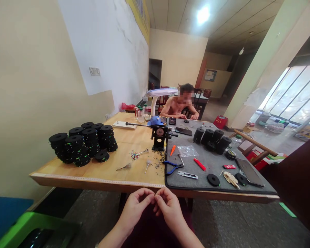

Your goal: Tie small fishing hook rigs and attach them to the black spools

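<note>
Just in front of the table's near edge, my left hand and my right hand meet fingertip to fingertip. Both are closed in a pinch, thumb against forefinger. Whatever may lie between the fingertips is too small to make out. Closest on the grey mat are thread snips and blue-handled pliers. On the bare wood lie thin bundles of fine stems, one bundle near the mat and another further left. A bundle with many-coloured tips is behind them.
Stacks of black foam spools fill the table's left side. A black hand-cranked winder stands mid-table before a lamp. More black spools, a red marker-like stick and a phone lie right. Another person sits opposite.
</note>
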`<state>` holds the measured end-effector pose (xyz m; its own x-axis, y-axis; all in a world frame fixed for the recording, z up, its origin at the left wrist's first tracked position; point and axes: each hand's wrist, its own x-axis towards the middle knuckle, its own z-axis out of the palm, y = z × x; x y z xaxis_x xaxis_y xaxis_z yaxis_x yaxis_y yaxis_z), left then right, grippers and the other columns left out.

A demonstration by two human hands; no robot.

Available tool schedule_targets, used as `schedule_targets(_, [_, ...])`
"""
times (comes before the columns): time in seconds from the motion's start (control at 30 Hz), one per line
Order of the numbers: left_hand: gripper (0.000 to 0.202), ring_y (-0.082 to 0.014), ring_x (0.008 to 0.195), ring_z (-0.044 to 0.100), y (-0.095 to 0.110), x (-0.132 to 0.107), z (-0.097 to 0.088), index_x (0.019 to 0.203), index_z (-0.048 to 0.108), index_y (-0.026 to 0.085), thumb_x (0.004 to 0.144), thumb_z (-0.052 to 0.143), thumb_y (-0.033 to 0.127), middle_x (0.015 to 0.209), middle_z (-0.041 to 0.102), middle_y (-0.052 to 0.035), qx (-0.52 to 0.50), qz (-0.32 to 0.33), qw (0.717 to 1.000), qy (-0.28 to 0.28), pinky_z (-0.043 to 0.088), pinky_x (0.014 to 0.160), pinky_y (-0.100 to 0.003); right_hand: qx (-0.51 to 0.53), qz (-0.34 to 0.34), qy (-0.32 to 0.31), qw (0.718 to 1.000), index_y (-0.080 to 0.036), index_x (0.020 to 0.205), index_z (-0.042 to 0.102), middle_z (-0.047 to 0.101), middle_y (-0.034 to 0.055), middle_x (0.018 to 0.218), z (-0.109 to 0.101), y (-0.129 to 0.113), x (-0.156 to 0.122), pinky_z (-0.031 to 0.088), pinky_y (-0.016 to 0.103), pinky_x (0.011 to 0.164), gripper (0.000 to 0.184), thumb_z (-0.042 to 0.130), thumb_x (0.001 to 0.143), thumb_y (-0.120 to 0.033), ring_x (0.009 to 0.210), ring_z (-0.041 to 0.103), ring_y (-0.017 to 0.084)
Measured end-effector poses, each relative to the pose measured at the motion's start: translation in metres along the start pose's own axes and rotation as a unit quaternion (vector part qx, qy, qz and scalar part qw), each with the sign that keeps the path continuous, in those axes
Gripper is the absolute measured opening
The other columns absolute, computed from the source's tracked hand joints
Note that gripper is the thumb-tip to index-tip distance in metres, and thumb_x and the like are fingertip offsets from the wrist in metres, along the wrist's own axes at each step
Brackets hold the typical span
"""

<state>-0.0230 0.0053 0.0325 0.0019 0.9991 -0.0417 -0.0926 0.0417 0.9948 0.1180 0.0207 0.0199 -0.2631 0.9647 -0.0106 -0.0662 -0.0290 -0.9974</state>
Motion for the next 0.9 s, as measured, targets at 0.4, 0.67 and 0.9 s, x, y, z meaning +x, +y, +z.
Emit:
schedule_targets(0.4, [0.03, -0.0197, 0.067, 0.054, 0.012, 0.006, -0.009, 0.063, 0.063, 0.018, 0.074, 0.066, 0.045, 0.064, 0.062, -0.0019, 0.145, 0.083, 0.985, 0.037, 0.042, 0.066, -0.026, -0.272, -0.134, 0.011, 0.953, -0.019, 0.068, 0.057, 0.054, -0.0039, 0.057, -0.013, 0.002, -0.004, 0.032, 0.021, 0.053, 0.014, 0.054, 0.08, -0.022, 0.053, 0.045, 0.011])
schedule_targets(0.67, [0.033, -0.0145, 0.062, 0.048, 0.007, 0.004, -0.014, 0.066, 0.065, 0.017, 0.07, 0.07, 0.049, 0.06, 0.055, 0.0023, 0.024, 0.017, 0.995, 0.094, 0.039, 0.062, -0.023, -0.125, -0.057, 0.029, 0.99, -0.02, 0.067, 0.049, 0.046, -0.0068, 0.049, -0.015, 0.004, -0.001, 0.032, 0.021, 0.049, 0.022, 0.055, 0.082, -0.034, 0.045, 0.041, 0.01])
schedule_targets(0.9, [0.027, -0.0189, 0.074, 0.057, 0.003, 0.001, 0.001, 0.077, 0.069, 0.017, 0.069, 0.072, 0.043, 0.075, 0.067, -0.0028, 0.026, -0.014, 1.0, -0.003, 0.044, 0.072, -0.027, -0.174, -0.078, 0.028, 0.981, -0.019, 0.066, 0.051, 0.047, -0.0059, 0.051, -0.011, 0.007, -0.004, 0.031, 0.021, 0.049, 0.021, 0.054, 0.083, -0.031, 0.048, 0.041, 0.01])
